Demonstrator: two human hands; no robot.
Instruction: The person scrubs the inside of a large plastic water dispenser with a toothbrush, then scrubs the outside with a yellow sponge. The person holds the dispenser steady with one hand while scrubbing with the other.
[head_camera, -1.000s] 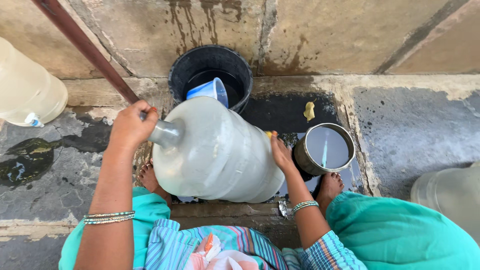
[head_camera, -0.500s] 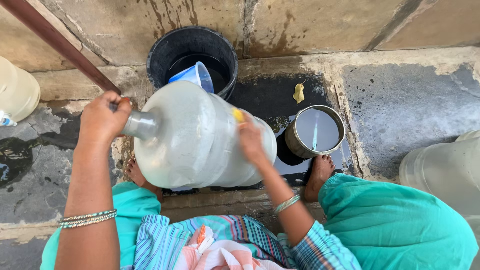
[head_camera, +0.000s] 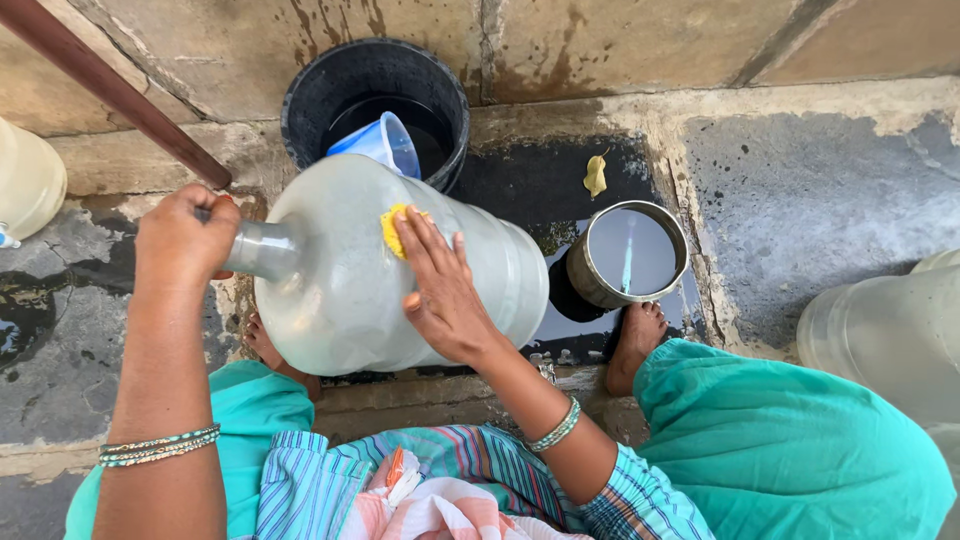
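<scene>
**One large water jug, held on its side and being scrubbed**

One translucent water jug (head_camera: 400, 270) lies tipped sideways across the person's lap, its neck pointing to 9 o'clock.

- Left hand (head_camera: 185, 240): curled closed around the jug's neck, steadying it. Same grip as a second ago.
- Right hand (head_camera: 440, 290): laid flat with fingers spread on the jug's upper wall, pressing a yellow scrub pad (head_camera: 395, 228) under the fingertips. A second ago this hand was low on the jug's 3 o'clock flank; it is now up on the shoulder, so the scrubbing has travelled toward the neck.
- Black bucket (head_camera: 375, 105) at 12 o'clock of the jug, a blue scoop (head_camera: 380, 145) inside it.
- Steel pot (head_camera: 632, 252) of water at 3 o'clock, on wet stone.
- Second pale jug (head_camera: 885, 335) at far 3 o'clock, well apart.
</scene>
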